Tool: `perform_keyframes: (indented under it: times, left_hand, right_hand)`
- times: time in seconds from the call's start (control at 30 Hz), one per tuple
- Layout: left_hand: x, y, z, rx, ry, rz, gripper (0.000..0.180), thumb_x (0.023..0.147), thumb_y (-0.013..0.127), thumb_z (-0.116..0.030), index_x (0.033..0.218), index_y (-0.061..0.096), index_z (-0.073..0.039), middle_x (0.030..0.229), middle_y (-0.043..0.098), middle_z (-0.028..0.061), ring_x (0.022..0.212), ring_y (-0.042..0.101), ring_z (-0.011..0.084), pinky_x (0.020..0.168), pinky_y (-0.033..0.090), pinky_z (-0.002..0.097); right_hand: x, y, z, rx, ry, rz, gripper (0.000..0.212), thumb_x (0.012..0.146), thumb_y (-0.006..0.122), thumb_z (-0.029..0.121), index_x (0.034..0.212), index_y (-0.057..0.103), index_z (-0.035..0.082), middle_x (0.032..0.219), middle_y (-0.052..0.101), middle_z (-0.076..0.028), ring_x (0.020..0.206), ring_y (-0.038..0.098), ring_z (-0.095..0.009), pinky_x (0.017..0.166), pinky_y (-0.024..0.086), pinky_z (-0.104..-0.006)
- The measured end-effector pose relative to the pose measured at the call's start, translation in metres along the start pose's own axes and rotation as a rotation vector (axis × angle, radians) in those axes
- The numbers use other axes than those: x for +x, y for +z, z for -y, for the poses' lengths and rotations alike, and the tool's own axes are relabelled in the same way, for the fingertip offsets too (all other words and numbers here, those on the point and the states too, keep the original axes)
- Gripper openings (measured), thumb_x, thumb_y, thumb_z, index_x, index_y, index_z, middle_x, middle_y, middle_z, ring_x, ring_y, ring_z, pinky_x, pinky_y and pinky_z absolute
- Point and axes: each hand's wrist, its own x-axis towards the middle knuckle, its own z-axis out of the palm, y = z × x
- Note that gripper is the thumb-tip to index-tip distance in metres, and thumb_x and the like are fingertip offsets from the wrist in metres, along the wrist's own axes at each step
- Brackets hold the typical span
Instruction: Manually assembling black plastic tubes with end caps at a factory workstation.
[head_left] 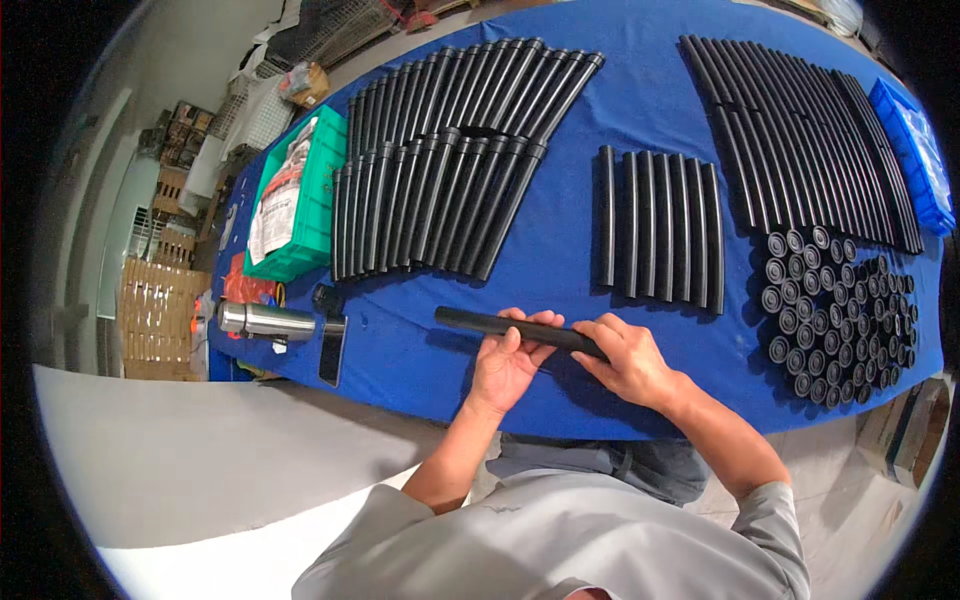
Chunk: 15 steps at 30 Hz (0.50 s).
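A black tube [468,320] lies crosswise in my two hands, just above the near part of the blue-covered table. My left hand [508,368] cradles its middle from below, palm up, with the fingers curled around it. Wrapped over its right end is my right hand [628,362], which hides that end. Beyond my hands, several plain black tubes [660,230] lie side by side. To their left are two rows of black tubes with thicker collars [440,160] at their far ends. Round black caps [830,310] stand grouped at the right.
More thin black tubes [800,140] fill the far right, beside a blue bin [915,160]. At the left are a green crate [325,190] with a printed bag, a steel flask [270,321] and a dark phone [331,352]. The blue tablecloth [400,345] covers the table.
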Motion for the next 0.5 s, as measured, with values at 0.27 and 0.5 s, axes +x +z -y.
perform_keyframes:
  times: [0.27, 0.5]
  left_hand:
    - [0.003, -0.008, -0.003, -0.036, -0.027, 0.056, 0.029, 0.097, 0.064, -0.011, 0.124, 0.054, -0.008, 0.132, 0.06, 0.021, 0.133, 0.051, 0.039, 0.109, 0.048, 0.0528]
    - [0.002, -0.013, -0.003, -0.047, -0.034, 0.063, 0.026, 0.096, 0.064, -0.008, 0.121, 0.058, -0.008, 0.132, 0.06, 0.0209, 0.135, 0.049, 0.0392, 0.11, 0.047, 0.0528]
  right_hand:
    - [0.011, -0.015, 0.012, 0.411, 0.409, 0.219, 0.04, 0.083, 0.077, 0.018, 0.117, 0.063, 0.003, 0.091, 0.063, -0.016, 0.075, 0.066, -0.035, 0.067, 0.055, -0.0437]
    - [0.009, -0.015, 0.01, 0.161, 0.078, 0.068, 0.035, 0.086, 0.074, 0.016, 0.116, 0.067, -0.002, 0.091, 0.069, -0.02, 0.082, 0.07, -0.027, 0.07, 0.055, -0.034]
